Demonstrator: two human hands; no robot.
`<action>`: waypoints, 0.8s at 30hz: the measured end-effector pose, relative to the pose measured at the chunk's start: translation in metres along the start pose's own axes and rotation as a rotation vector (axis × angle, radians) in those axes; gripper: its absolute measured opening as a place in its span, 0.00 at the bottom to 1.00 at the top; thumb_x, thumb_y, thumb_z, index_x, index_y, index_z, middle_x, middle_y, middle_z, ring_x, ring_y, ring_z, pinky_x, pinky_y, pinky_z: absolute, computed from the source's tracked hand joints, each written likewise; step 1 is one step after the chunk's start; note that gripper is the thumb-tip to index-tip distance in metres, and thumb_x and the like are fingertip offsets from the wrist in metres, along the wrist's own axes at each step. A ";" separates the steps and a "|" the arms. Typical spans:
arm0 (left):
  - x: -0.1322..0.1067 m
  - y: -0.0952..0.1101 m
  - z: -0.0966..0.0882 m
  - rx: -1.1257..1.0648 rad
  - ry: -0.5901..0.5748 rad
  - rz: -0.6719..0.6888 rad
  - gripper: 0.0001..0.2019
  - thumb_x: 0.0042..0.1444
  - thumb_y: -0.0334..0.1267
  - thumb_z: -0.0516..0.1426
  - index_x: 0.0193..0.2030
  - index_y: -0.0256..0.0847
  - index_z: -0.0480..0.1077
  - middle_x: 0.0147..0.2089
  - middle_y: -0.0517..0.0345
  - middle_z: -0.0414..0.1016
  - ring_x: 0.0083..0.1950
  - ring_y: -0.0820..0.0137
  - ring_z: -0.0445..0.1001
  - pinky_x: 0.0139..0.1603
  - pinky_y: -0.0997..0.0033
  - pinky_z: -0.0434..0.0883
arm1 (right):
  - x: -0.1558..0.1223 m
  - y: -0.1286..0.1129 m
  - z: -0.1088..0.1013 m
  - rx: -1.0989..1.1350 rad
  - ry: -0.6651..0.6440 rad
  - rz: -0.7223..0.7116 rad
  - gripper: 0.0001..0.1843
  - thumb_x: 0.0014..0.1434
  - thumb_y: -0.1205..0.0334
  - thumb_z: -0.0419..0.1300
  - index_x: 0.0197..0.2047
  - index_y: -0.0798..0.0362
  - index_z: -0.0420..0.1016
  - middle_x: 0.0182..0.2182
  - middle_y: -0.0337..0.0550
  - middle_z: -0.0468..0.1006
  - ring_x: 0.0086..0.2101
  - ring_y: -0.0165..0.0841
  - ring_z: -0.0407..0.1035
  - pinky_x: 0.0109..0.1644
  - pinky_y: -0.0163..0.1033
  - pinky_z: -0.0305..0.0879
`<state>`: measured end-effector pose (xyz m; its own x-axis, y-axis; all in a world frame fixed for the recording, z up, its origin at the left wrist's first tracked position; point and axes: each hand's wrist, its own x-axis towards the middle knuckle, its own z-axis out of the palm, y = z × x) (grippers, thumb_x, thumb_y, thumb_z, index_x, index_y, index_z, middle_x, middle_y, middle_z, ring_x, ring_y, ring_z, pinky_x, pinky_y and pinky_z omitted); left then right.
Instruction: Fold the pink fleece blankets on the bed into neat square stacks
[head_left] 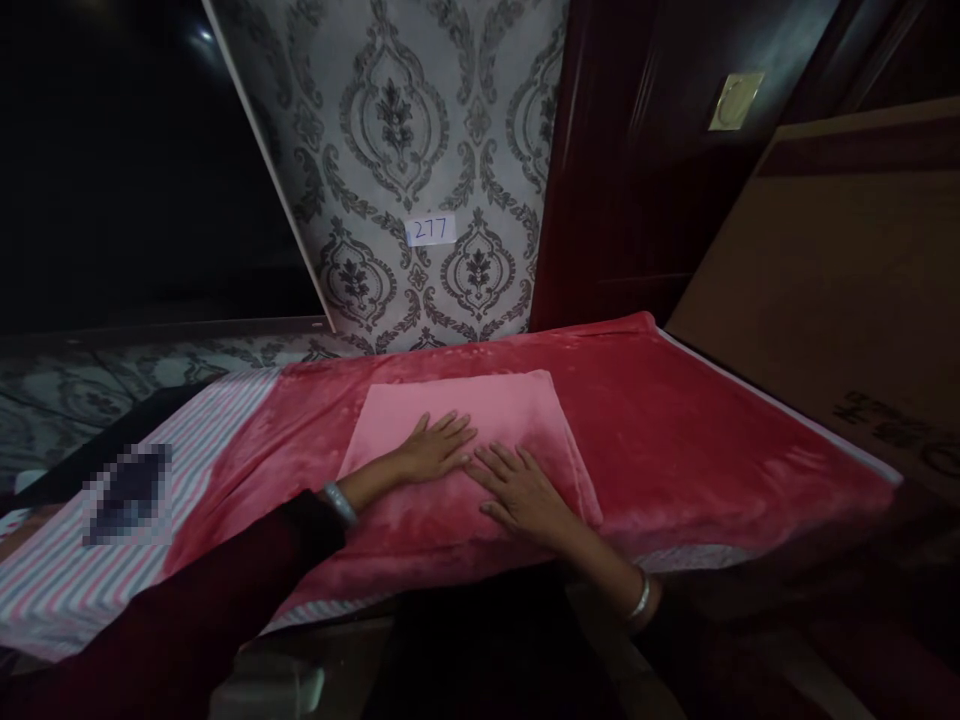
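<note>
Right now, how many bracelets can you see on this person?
2: one bracelet behind the left hand, another bracelet behind the right hand. The dark sleeves could hide more.

The wall [420, 130] has a grey damask pattern and a label [430, 230] reading 277. At left is a large dark screen [142, 170]; at right, reddish panelling [607, 150] with a golden plate [736, 101]. The light is dim.

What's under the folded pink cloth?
Red blanket shows around the pink cloth, likely running beneath it. The left hand and right hand rest on top. Anything between cloth and blanket is covered, so can't be seen.
</note>
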<state>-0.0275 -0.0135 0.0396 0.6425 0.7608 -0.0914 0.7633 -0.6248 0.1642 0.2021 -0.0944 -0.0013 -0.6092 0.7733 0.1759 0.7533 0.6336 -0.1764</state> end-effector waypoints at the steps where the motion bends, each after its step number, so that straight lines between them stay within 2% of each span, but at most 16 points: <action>1: 0.011 0.000 -0.004 0.011 -0.003 0.007 0.30 0.71 0.56 0.45 0.76 0.53 0.55 0.80 0.50 0.47 0.82 0.53 0.43 0.75 0.30 0.42 | 0.001 0.002 -0.004 0.018 -0.005 0.001 0.32 0.72 0.49 0.54 0.76 0.40 0.57 0.75 0.45 0.56 0.73 0.46 0.47 0.74 0.64 0.46; 4: 0.048 0.010 -0.011 -0.020 -0.030 0.085 0.28 0.72 0.54 0.44 0.76 0.54 0.55 0.80 0.52 0.50 0.81 0.56 0.44 0.76 0.33 0.41 | 0.004 0.011 -0.017 0.065 0.016 0.046 0.27 0.73 0.52 0.53 0.72 0.44 0.66 0.70 0.48 0.66 0.70 0.43 0.56 0.73 0.59 0.50; 6: 0.074 0.018 -0.011 -0.057 -0.053 0.147 0.28 0.73 0.54 0.42 0.76 0.56 0.56 0.80 0.53 0.51 0.81 0.57 0.45 0.76 0.34 0.42 | 0.004 0.019 -0.021 0.042 0.080 0.135 0.26 0.73 0.53 0.52 0.70 0.48 0.69 0.68 0.51 0.69 0.68 0.44 0.59 0.74 0.59 0.50; 9: 0.110 0.025 -0.006 -0.043 -0.053 0.195 0.28 0.73 0.55 0.41 0.76 0.57 0.55 0.80 0.54 0.50 0.81 0.56 0.44 0.76 0.32 0.42 | 0.001 0.030 -0.014 -0.053 0.134 0.253 0.30 0.72 0.49 0.53 0.72 0.50 0.65 0.71 0.56 0.63 0.71 0.51 0.53 0.74 0.65 0.44; 12: 0.138 0.022 -0.002 0.015 -0.017 0.251 0.29 0.72 0.55 0.44 0.78 0.57 0.51 0.81 0.54 0.48 0.82 0.55 0.40 0.76 0.32 0.39 | -0.004 0.035 0.002 -0.087 0.130 0.270 0.33 0.72 0.46 0.52 0.76 0.45 0.59 0.74 0.53 0.57 0.73 0.53 0.47 0.74 0.68 0.40; 16: 0.164 0.009 -0.002 0.034 0.018 0.252 0.32 0.71 0.57 0.45 0.79 0.54 0.48 0.82 0.54 0.45 0.82 0.55 0.39 0.77 0.35 0.41 | -0.006 0.036 0.013 -0.045 0.144 0.287 0.31 0.73 0.45 0.50 0.75 0.41 0.60 0.74 0.48 0.56 0.73 0.52 0.47 0.75 0.67 0.38; 21: 0.187 -0.003 0.000 -0.048 0.034 0.227 0.33 0.71 0.56 0.42 0.79 0.48 0.50 0.81 0.53 0.49 0.80 0.63 0.49 0.78 0.55 0.50 | -0.007 0.036 0.013 -0.001 0.177 0.298 0.31 0.73 0.45 0.52 0.75 0.39 0.59 0.75 0.45 0.56 0.73 0.50 0.47 0.75 0.66 0.39; 24: 0.194 -0.002 0.000 -0.073 0.049 0.148 0.32 0.72 0.56 0.40 0.78 0.50 0.52 0.79 0.56 0.54 0.79 0.64 0.54 0.77 0.58 0.54 | -0.006 0.036 0.012 0.000 0.186 0.302 0.31 0.72 0.45 0.52 0.75 0.39 0.59 0.75 0.45 0.56 0.73 0.50 0.48 0.75 0.65 0.40</action>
<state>0.0957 0.1354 0.0214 0.7423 0.6699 -0.0135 0.6522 -0.7179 0.2434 0.2304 -0.0761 -0.0200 -0.3030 0.9081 0.2891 0.8925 0.3767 -0.2479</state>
